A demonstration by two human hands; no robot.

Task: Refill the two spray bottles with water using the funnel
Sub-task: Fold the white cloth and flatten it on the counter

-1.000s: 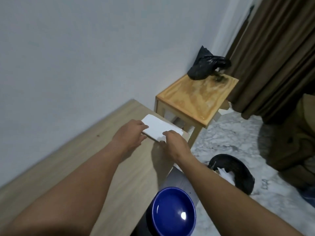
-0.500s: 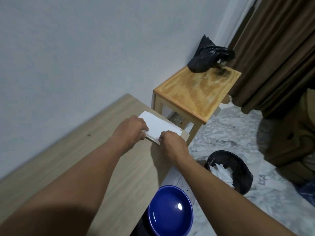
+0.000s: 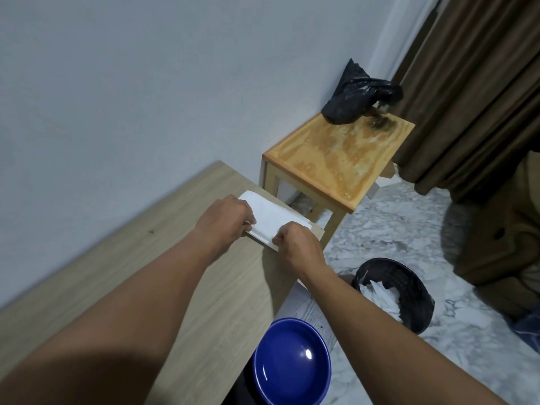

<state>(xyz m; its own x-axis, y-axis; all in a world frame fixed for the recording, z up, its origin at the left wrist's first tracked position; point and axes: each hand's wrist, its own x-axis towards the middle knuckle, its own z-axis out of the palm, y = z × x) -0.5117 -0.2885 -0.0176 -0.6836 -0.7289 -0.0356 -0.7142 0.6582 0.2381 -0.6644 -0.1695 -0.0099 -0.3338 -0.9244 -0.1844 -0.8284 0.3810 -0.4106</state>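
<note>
A folded white cloth lies at the far right corner of the light wooden table. My left hand pinches the cloth's near left edge. My right hand pinches its near right edge, close to the table's edge. No spray bottle and no funnel is in view.
A blue lid tops a dark container below the table's right edge. A black waste basket holding white paper stands on the marble floor. Beyond the table a small wooden stool carries a black plastic bag. Brown curtains hang at right.
Both hands have stayed on the cloth and pulled its near edge slightly toward me. The view has shifted a little.
</note>
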